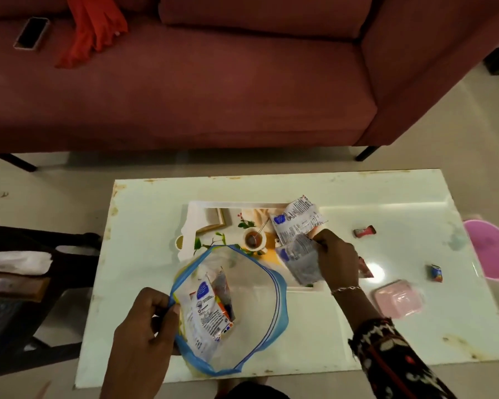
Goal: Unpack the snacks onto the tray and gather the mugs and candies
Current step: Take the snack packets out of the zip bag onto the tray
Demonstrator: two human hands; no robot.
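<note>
My left hand (144, 321) is at the near left of the white table (357, 341). Its fingers are curled and they pinch the blue rim of the clear zip bag (277, 286) on its left side, so the mouth of the bag stands wide open toward me. Inside the bag, against the left wall, a white snack packet with a blue label (202, 312) leans. Behind it are an orange packet (224, 305) and a darker one, which is too blurred to read.

My right hand (334, 260) is over the right end of the printed tray (196, 214). Its fingers are closed around a silvery packet (300, 263), which hangs from my grip just above the tray's right part. One more white packet (297, 220) lies on the far right corner of the tray, and its edge goes a little over the rim. The tray shows a cup with a spoon (254, 239); I cannot tell if it is real or only part of the print.

On the table to the right of the tray there are three candies: a red one (365, 231), a blue and red one (436, 272) near the right edge, and a red one (366, 269) half hidden behind my right hand. A pink box (398, 299) with its lid closed sits beside my right wrist, and I cannot see what is in it. A pink basin (490, 249) stands just past the right edge of the table.
</note>
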